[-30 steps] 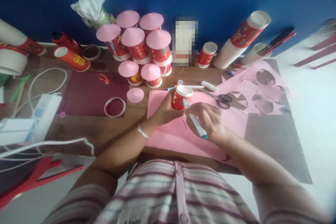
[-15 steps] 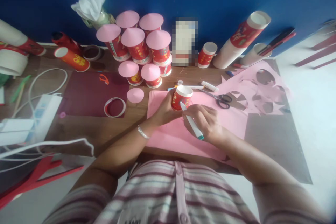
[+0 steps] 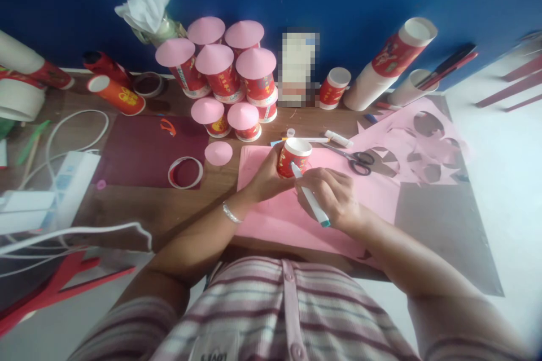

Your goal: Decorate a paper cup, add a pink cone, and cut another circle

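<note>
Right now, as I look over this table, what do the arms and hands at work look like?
They are a person's own, both hands bare. The left hand has a shiny, silvery bracelet at the wrist; the right hand shows none. The sleeves are short, striped in pale and maroon tones, like the shirt.

left hand (image 3: pixel 266 174): curled | right hand (image 3: pixel 332 194): pinching | forearms (image 3: pixel 197 237): angled inward

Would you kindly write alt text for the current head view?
A person's left hand holds a short red tube over pink paper, and the right hand points a white marker at its side. Scissors lie to the right; behind, red tubes bear pink cones.
</note>
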Demonstrator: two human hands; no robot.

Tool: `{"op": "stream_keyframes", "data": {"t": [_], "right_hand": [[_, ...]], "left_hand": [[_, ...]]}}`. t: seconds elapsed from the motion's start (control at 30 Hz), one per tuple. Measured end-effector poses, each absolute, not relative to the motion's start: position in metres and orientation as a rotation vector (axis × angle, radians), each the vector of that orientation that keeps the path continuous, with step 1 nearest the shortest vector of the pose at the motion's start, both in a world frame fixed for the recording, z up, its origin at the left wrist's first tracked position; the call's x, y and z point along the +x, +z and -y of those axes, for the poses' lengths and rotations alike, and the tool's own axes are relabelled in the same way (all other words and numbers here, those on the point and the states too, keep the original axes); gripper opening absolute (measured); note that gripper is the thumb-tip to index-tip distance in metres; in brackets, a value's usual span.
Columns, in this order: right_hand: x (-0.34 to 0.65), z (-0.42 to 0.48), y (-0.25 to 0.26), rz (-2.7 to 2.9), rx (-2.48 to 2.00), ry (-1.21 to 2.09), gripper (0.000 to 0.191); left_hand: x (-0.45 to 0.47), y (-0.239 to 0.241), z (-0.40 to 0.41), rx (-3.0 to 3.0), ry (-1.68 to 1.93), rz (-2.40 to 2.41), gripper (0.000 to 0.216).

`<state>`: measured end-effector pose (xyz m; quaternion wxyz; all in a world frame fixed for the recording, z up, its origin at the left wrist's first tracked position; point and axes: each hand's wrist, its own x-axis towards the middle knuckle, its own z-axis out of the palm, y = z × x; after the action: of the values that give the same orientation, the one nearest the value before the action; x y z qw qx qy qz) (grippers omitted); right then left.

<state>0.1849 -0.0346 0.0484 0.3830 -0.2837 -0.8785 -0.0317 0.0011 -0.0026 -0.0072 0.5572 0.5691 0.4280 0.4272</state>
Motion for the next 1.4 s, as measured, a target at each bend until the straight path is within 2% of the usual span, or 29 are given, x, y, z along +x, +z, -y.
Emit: {"op": "stream_keyframes", "data": {"t": [0.53, 1.4], "right_hand": [[0.1872, 0.035, 0.0494, 2.299, -0.767, -0.159, 0.015], [0.1841, 0.0365, 0.0546, 2.236, -0.746, -0.187, 0.019]], "left_hand": [[0.0027, -0.0044, 0.0026, 1.323, 1.008, -0.985, 0.074], [0.0017, -0.0008, 0.0019, 1.31, 1.035, -1.02, 0.055]]}}
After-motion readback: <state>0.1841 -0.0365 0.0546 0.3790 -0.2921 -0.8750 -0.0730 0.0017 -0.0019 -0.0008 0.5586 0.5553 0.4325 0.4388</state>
